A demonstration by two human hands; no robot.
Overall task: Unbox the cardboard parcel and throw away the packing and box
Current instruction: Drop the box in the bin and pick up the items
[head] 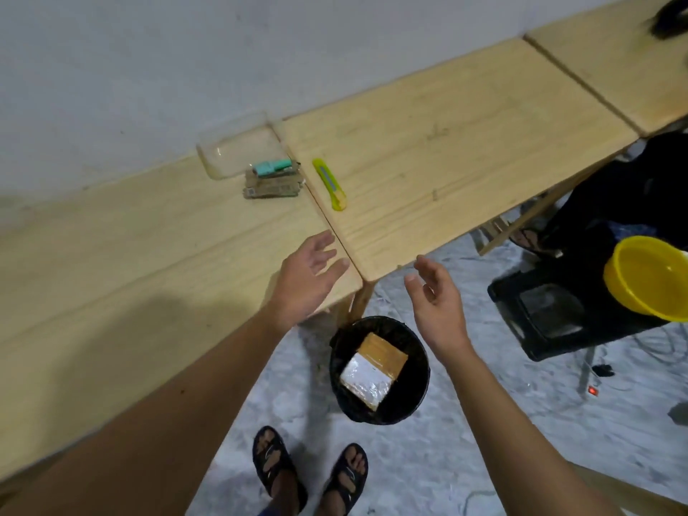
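A long wooden table (pixel 428 150) is running along the far wall. Below its near edge a black bin (pixel 417 370) is holding the cardboard box (pixel 376 366) with its white packing. Both hands are hovering empty, fingers spread: left hand (pixel 303 283) over the table, right hand (pixel 437 303) above the bin. A yellow-green utility knife (pixel 329 184) is lying on the table.

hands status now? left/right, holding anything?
Left hand: open, fingers spread, holding nothing, over the table edge.
Right hand: open, fingers relaxed, holding nothing, above the bin.
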